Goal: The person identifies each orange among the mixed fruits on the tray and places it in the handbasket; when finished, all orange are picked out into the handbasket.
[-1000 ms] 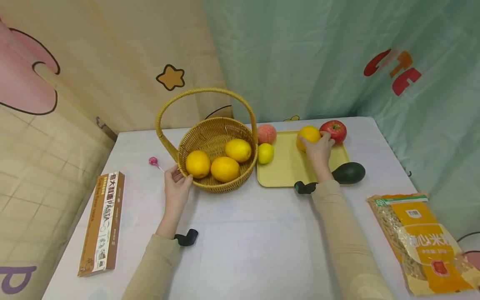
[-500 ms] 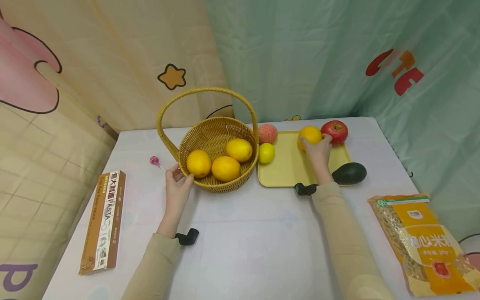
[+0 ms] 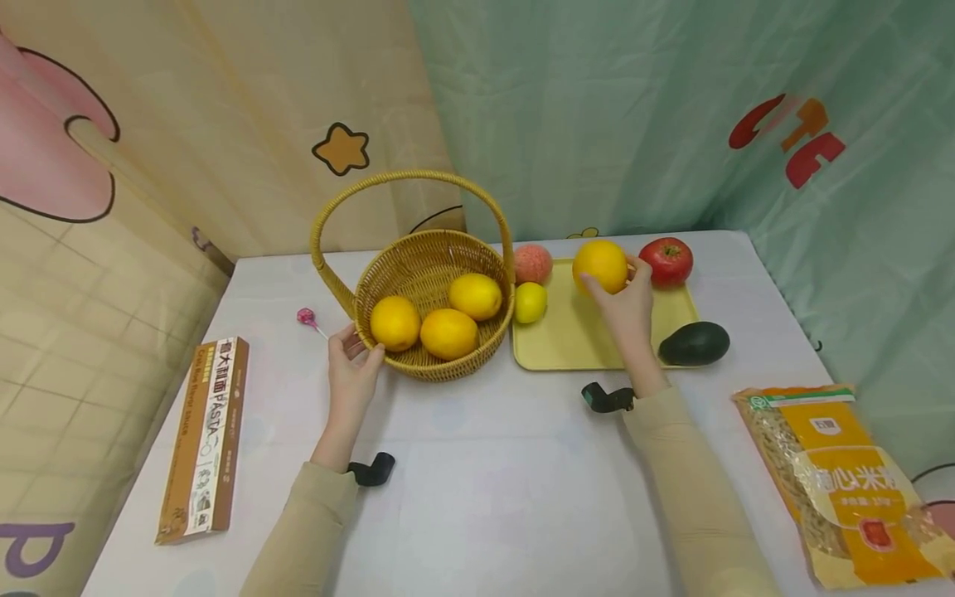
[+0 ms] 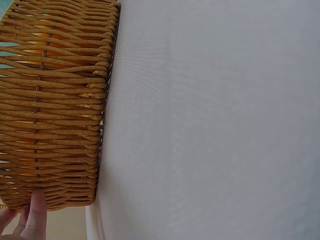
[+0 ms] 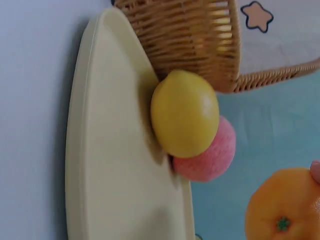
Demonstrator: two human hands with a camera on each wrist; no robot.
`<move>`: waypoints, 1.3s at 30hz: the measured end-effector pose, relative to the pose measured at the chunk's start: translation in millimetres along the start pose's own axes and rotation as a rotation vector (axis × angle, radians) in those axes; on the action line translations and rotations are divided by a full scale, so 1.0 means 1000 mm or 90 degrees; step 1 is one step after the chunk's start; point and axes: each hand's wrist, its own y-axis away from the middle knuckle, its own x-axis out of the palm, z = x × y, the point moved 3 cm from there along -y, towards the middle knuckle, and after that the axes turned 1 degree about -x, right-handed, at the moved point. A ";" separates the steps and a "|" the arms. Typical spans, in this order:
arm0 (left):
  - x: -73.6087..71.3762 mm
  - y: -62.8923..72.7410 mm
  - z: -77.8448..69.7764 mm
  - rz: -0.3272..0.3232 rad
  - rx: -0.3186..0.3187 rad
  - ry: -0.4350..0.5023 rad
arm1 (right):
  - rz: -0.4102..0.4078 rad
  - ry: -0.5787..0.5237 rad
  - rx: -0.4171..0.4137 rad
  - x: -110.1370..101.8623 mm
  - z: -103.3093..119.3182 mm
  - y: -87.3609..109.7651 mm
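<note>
My left hand [image 3: 352, 385] holds the near left edge of a wicker basket [image 3: 440, 374], thumb at the rim and fingers against the outer wall. Inside the basket lie three yellow-orange fruits [image 3: 449, 334]. In the left wrist view, fingertips [image 4: 37, 207] touch the woven side. My right hand [image 3: 630, 315] grips an orange [image 3: 599, 266] above the yellow tray [image 3: 570, 344]; its green stem end shows in the right wrist view. A lemon [image 5: 185, 114] and a pink peach [image 5: 210, 157] sit at the tray's left end, beside the basket. Behind my right hand is a red apple [image 3: 666, 262].
A dark green avocado [image 3: 695, 343] lies at the tray's near right corner. On the right is a yellow food bag [image 3: 843, 489]; on the left, a pasta box [image 3: 201, 439]. A pink lollipop [image 3: 307, 317] lies left of the basket. Curtains hang behind the table.
My right hand has lifted the orange off the tray and moved it slightly left, away from the apple. My left hand stays on the basket.
</note>
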 end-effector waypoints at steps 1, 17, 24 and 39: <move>0.000 0.000 0.000 -0.001 -0.001 -0.001 | 0.012 -0.004 -0.008 0.001 0.004 0.005; -0.001 0.000 -0.001 0.011 -0.010 0.002 | 0.216 -0.043 -0.149 0.039 0.056 0.060; -0.001 0.000 -0.001 0.014 -0.005 -0.001 | 0.266 -0.044 -0.184 0.063 0.068 0.065; -0.001 0.001 -0.003 0.014 -0.003 0.001 | 0.329 0.056 -0.306 0.138 0.089 0.064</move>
